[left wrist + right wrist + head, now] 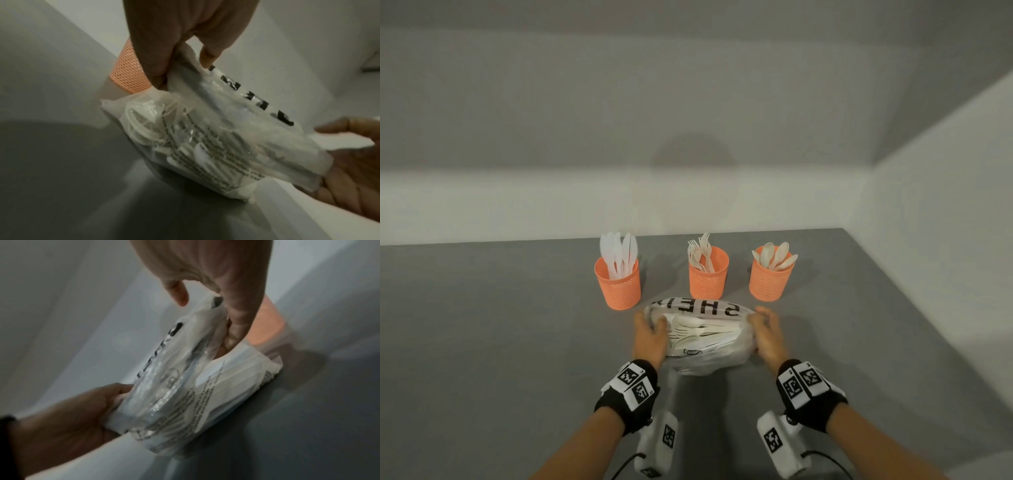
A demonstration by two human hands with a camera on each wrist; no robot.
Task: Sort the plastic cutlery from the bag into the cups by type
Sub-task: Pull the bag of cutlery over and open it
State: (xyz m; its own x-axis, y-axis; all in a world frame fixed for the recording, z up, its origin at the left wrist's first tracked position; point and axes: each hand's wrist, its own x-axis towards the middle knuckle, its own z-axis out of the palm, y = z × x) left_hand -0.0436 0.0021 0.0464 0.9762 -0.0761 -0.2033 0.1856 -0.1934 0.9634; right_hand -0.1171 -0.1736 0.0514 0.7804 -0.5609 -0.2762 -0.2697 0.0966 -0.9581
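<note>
Translucent plastic bag [698, 337] with black lettering, white cutlery [702, 332] visible inside, is held between both hands close in front of three orange mesh cups on a grey table [500, 325]. Left hand [649, 337] grips the bag's left end, fingers curled round it; right hand [768, 334] grips its right end likewise. Behind the bag, the left cup [618, 286] holds knives, the middle cup [708, 277] forks, the right cup [770, 279] spoons
</note>
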